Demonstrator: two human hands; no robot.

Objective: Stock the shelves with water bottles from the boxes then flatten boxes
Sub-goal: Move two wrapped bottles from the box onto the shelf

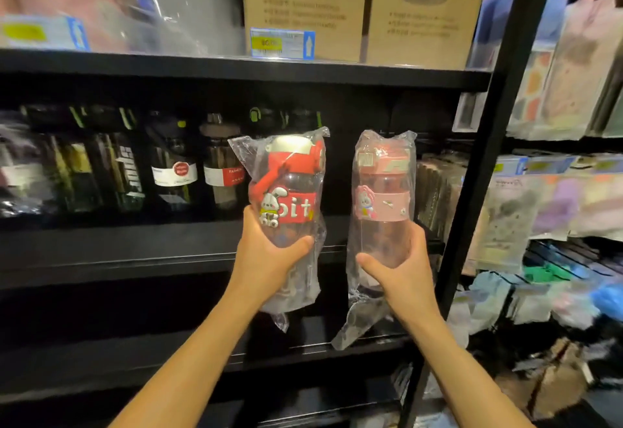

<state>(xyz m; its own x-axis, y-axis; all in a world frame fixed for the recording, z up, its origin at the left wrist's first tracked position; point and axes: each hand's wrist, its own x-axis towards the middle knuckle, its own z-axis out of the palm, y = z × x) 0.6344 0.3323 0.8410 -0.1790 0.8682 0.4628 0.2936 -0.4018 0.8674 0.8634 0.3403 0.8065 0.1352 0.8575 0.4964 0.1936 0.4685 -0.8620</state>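
The left hand [269, 252] grips the bagged red bottle [290, 188], the right hand [403, 271] the pink bottle [382, 191]; slick loose wrapping could let either slip before reaching the shelf [135, 245] ahead.

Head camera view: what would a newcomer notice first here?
Two bag-wrapped bottles held up at the centre: the left hand grips a clear plastic bottle with a red lid, the right hand a clear pink plastic bottle. Behind them, at left, dark bottles stand in a row on a black shelf; brown cardboard boxes stand on the shelf above.
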